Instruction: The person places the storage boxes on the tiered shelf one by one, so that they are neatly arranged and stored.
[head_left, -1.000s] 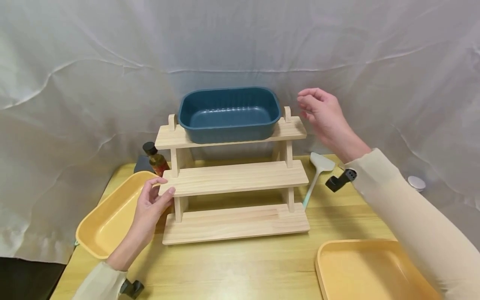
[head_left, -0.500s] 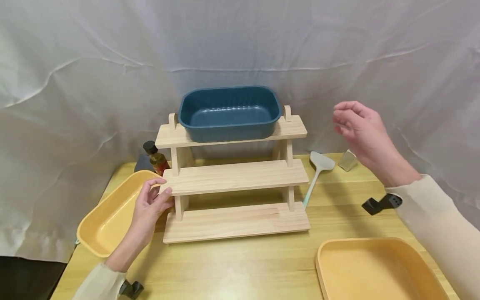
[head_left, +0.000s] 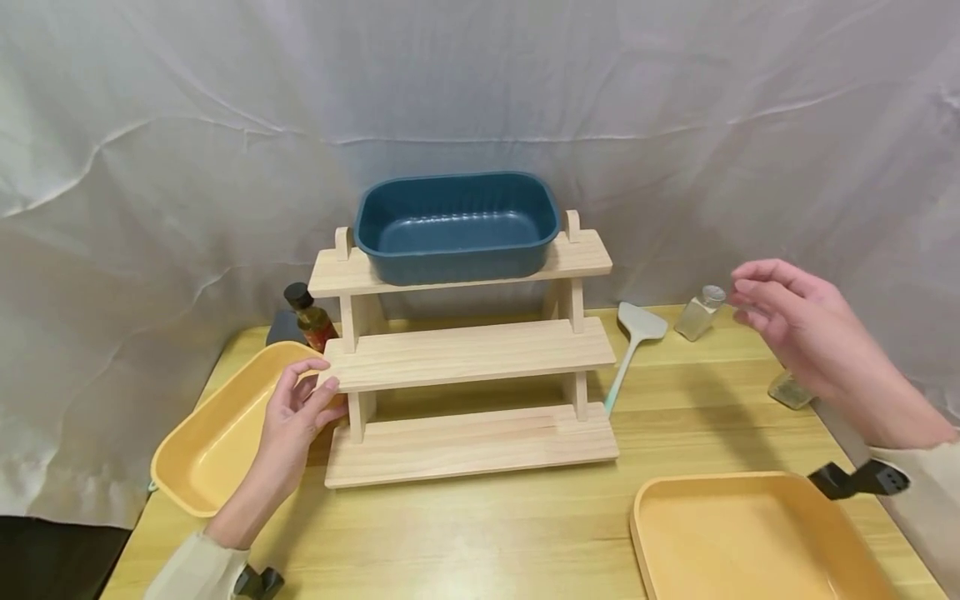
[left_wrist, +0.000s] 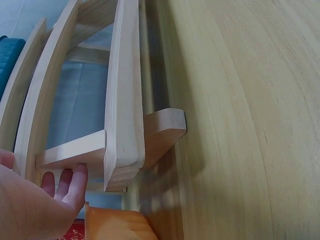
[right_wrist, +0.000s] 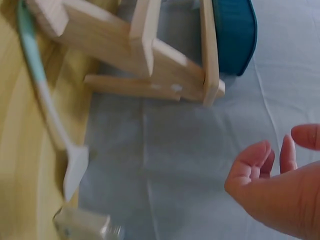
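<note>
Fabric, white and creased, is hung behind the pale wooden table [head_left: 465,542], on which a three-tier stepped rack of light pine [head_left: 468,354] is stood, with a dark blue ribbed rectangular tub [head_left: 457,225] seated on its top step. Two yellow rectangular trays are laid out: one [head_left: 738,533] at the near right corner, cut off by the frame, and one [head_left: 213,433] at the left, overhanging the table edge. The left hand [head_left: 296,412] is rested against the left end of the middle step, its fingers [left_wrist: 70,182] nearly straight and pressed to the wood, nothing being gripped. The right hand [head_left: 798,329] is held in the air near the right edge, fingers loosely curved and empty, just beside a small clear glass shaker with a silver cap [head_left: 699,312]. A white spatula with a teal handle [head_left: 630,354] is laid against the rack's right foot. A small dark-capped bottle of reddish sauce [head_left: 309,317] is stood behind the left tray, half hidden by it. The shaker could be tipped by a careless sweep of the right hand, and the rack could be nudged by the left, unsettling the tub. A second glass item [head_left: 787,390] under the right wrist is mostly covered and cannot be identified; the right wrist view is blurred.
</note>
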